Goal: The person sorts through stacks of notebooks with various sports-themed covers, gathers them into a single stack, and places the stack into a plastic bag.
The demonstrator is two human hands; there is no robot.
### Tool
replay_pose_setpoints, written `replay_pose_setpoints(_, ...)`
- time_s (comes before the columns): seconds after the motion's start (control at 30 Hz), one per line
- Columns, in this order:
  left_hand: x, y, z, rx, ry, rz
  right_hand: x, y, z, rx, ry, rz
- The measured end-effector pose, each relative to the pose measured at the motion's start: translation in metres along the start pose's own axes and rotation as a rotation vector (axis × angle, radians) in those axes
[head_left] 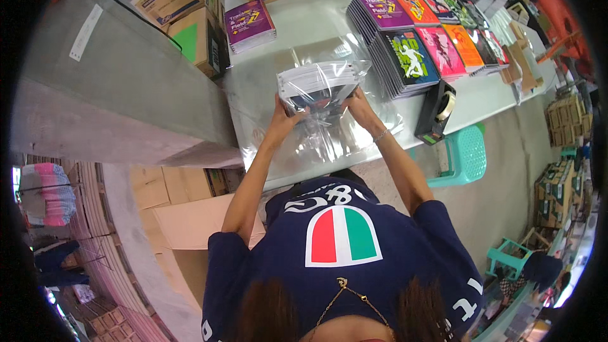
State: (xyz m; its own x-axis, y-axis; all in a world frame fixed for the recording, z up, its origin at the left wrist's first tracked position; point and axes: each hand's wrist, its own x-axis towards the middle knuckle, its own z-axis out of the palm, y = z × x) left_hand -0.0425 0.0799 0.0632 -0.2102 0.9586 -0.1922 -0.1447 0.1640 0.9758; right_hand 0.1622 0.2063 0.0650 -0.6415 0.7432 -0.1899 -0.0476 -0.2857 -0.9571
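Note:
A stack of notebooks (318, 79) with white page edges stands in front of me, wrapped in a clear plastic bag (356, 71). My left hand (285, 117) grips its near left corner, fingers closed round the side. At the near right corner my right hand (361, 106) is closed on the same stack, a bracelet on that wrist. Loose plastic gathers in creases between the two hands. Beneath it, more clear plastic bags (342, 142) lie flat on the white table (278, 180). Some of my fingertips are hidden by the stack and plastic.
Piles of colourful notebooks (413, 57) stand at the right, a purple pile (249, 24) at the back left. A black tape dispenser (436, 112) sits on the right edge. A grey pillar (126, 76) and cardboard boxes (196, 38) bound the left; a green stool (465, 155) stands right.

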Motion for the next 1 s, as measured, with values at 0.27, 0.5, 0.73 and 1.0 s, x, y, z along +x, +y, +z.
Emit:
replay_pose_setpoints(0.27, -0.023, 0.029, 0.010, 0.075, 0.071, -0.235, 0.003, 0.003, -0.009, -0.107, -0.085, 0.011)
replay_pose_setpoints(0.5, -0.072, 0.110, -0.004, 0.689, 0.267, 0.451, -0.008, -0.126, -0.016, -0.108, -0.196, -0.263)
replay_pose_setpoints(0.73, -0.072, 0.175, 0.006, 1.225, 0.118, 0.721, -0.008, -0.205, 0.051, -1.602, -0.559, -0.525)
replay_pose_setpoints(1.0, -0.075, 0.190, 0.020, 1.174, 0.287, 0.673, 0.002, -0.241, 0.053, -1.114, -0.280, -0.673)
